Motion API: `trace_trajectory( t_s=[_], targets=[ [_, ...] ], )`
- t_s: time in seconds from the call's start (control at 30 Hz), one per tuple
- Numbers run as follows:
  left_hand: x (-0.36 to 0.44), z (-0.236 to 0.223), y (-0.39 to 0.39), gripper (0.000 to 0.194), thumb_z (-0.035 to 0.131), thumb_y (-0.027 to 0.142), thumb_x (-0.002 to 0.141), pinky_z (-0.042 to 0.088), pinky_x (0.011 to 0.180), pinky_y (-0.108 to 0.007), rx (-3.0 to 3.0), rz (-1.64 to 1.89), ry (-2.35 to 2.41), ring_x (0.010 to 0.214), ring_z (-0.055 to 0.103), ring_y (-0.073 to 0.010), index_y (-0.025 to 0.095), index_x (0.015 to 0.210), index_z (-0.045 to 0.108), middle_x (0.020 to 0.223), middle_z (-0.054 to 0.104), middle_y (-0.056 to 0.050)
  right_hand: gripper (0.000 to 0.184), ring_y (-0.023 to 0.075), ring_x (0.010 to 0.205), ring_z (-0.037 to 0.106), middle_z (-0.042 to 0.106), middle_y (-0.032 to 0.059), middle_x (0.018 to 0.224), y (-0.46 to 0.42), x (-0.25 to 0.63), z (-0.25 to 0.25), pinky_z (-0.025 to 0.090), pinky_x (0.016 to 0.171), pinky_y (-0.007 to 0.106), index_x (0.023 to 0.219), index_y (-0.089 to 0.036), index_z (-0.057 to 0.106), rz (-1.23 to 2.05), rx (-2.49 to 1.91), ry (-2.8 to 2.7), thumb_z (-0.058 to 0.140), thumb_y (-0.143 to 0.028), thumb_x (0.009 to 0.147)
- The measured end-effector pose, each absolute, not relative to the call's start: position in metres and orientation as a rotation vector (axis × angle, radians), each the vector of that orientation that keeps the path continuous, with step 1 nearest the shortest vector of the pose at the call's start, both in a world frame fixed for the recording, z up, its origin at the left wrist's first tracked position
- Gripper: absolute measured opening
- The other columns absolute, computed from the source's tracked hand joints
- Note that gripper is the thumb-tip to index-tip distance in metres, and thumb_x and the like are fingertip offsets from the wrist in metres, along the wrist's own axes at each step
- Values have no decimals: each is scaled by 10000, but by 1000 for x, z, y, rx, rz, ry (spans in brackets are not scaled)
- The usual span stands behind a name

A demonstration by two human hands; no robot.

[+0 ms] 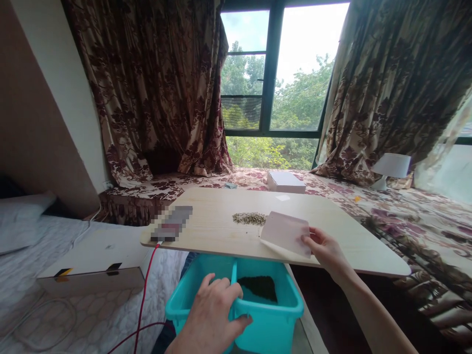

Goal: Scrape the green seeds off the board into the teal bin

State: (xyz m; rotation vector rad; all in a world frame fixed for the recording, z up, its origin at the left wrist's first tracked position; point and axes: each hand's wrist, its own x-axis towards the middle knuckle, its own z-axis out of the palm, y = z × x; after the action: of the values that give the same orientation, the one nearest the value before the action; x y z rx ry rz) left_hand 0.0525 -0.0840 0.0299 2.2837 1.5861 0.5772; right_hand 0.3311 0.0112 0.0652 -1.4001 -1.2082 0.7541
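Observation:
My left hand point(216, 312) grips the near rim and centre divider of a teal plastic bin point(273, 314) held below the table's front edge. Dark small grains point(258, 287) lie in the bin's right compartment. My right hand point(324, 250) pinches a pale pink card point(285, 233) that rests flat on the light wooden tabletop point(350, 236), near its front edge. Just beyond the card's far left corner lies a small pile of greenish-brown seeds point(250, 218).
A blurred dark object point(172, 224) with a red cable point(145, 290) sits at the table's left corner. A white box point(285, 181) and a white lamp point(390, 168) stand on the floral window seat. A flat white box point(94, 255) lies on the bed at left.

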Motion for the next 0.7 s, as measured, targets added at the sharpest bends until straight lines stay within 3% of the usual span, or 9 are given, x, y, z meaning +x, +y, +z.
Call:
trace_trajectory(
  t_s=[0.7],
  targets=[
    [50,28,-83,157,704,299,736,277,1039,-486,2293,599,1552,885,583,-204,253,841,597,832,607,33,291,191,595,644,733,64,699,10,330,67,431,429,250,852,-169,641,722,-1419,-1215,630,-327,608]
  ],
)
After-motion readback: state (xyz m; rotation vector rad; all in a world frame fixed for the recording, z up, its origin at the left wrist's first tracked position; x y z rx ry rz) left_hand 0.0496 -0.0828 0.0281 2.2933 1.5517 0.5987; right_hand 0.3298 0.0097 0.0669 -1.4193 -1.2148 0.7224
